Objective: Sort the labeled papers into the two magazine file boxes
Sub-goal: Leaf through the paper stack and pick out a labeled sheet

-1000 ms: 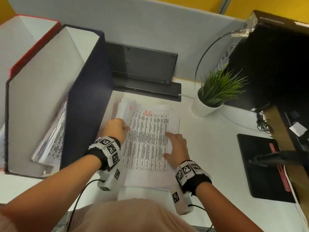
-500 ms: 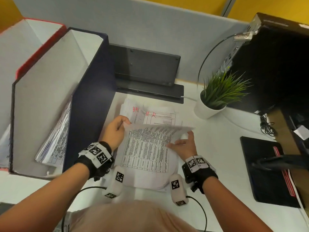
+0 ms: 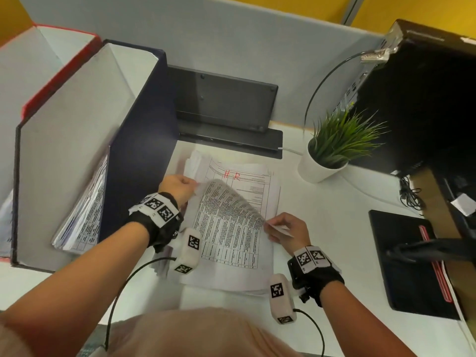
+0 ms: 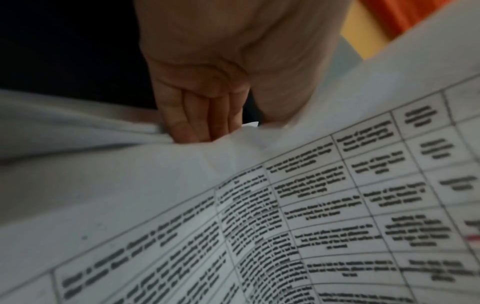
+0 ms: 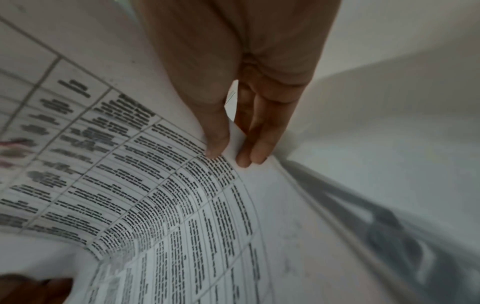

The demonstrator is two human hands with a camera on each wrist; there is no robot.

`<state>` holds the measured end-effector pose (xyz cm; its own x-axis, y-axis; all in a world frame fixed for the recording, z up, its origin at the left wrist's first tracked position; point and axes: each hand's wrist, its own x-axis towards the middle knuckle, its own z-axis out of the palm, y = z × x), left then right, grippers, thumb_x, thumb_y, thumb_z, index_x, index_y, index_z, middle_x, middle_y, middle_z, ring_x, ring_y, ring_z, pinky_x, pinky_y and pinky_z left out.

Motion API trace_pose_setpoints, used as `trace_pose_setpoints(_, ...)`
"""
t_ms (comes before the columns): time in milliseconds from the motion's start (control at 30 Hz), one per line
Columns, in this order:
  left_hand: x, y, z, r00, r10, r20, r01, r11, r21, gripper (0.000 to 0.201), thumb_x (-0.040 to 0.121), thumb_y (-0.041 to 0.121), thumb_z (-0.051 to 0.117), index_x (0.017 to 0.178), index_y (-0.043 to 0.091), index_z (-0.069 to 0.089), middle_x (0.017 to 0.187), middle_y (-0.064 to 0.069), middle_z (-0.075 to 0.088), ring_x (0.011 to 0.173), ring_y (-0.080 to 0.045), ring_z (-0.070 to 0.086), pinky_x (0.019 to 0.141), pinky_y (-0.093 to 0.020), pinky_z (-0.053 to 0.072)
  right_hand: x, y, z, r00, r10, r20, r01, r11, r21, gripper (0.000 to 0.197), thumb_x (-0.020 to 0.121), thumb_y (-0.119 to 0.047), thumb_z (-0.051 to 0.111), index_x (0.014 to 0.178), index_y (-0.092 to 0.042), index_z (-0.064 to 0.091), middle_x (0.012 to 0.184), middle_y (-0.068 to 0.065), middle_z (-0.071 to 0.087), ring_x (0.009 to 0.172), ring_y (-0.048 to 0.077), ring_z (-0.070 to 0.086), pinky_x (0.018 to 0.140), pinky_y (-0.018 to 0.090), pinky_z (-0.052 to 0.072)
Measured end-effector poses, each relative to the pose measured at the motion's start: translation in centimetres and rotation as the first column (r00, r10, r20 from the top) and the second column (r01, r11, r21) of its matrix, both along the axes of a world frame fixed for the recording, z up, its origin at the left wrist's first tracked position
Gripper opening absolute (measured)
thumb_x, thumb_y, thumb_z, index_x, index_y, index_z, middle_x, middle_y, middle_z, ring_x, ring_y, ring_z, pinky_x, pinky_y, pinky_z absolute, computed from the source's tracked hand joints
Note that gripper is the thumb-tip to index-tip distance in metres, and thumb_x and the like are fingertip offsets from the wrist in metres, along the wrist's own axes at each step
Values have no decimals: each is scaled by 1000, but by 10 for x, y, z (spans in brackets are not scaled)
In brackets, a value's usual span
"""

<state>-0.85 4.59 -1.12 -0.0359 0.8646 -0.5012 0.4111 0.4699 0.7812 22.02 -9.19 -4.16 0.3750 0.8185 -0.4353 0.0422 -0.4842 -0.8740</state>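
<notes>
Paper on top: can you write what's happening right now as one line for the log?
step: lifting top sheet off stack | left hand: pinches far corner | right hand: pinches right edge | next sheet: red "HR" | navy file box: holds papers

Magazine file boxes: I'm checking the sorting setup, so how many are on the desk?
2. The navy magazine file box stands left of the paper stack and already holds papers. The red magazine file box stands directly behind it at the far left, mostly hidden.
</notes>
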Motion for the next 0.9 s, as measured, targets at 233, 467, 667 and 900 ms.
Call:
trace_pose_setpoints(233,3,-3,-1,920,-259,-294,281,959,33,41,82,19,70,121,10,61,118,-11,63,109,-27,59,96,-37,48,-5,1,3,1000,3,7,-2,1000,-15,26,74,16,64,66,-8,56,86,17,64,79,29,62,67,34,56)
trace_pose_setpoints(467,4,-15,4,974,-215,-69,224,953,202,26,95,14,49,107,-8,56,85,-18,62,92,-45,56,79,-36,48,-8,9,6,997,-58,46,59,998,-18,16,81,2,66,80,-7,53,74,13,63,51,12,61,49,20,51)
trace_pose_setpoints(667,0,-25,12,952,-195,235,165,976,140,30,97,8,38,118,10,59,113,-8,65,103,-24,61,88,-35,50,-10,19,7,989,-145,-29,145,989,-11,52,79,2,68,118,-9,35,99,27,59,63,26,55,45,24,50)
trace_pose_setpoints(900,2,-20,16,941,-17,338,-6,998,67,29,91,5,38,76,10,63,69,0,66,65,-15,60,58,-20,48,0,14,-1,994,-85,72,89,995,-50,18,75,-5,75,82,4,61,68,13,62,45,8,58,43,16,47)
